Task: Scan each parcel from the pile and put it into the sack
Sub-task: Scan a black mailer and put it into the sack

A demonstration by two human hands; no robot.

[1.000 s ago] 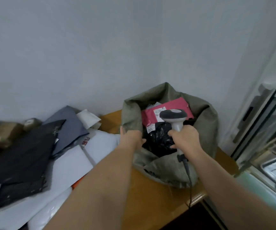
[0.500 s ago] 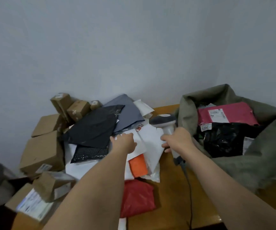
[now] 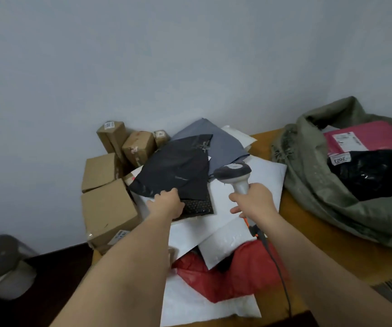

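The parcel pile lies on the left half of the wooden table. On top of it is a large black mailer, with a black bubble mailer just under its near edge. My left hand reaches onto that near edge, its fingers curled over the black mailer. My right hand grips the handle of a grey barcode scanner, held over the white mailers with its cable trailing towards me. The olive sack gapes open at the right, holding a pink parcel and a shiny black parcel.
Several cardboard boxes are stacked against the wall at the pile's left. A grey mailer, white mailers and a red bag make up the rest of the pile. A grey round object sits low at the left.
My view swung left from the sack to the pile. My left hand left the sack's rim and reached the black mailer. My right hand carried the scanner over the pile.
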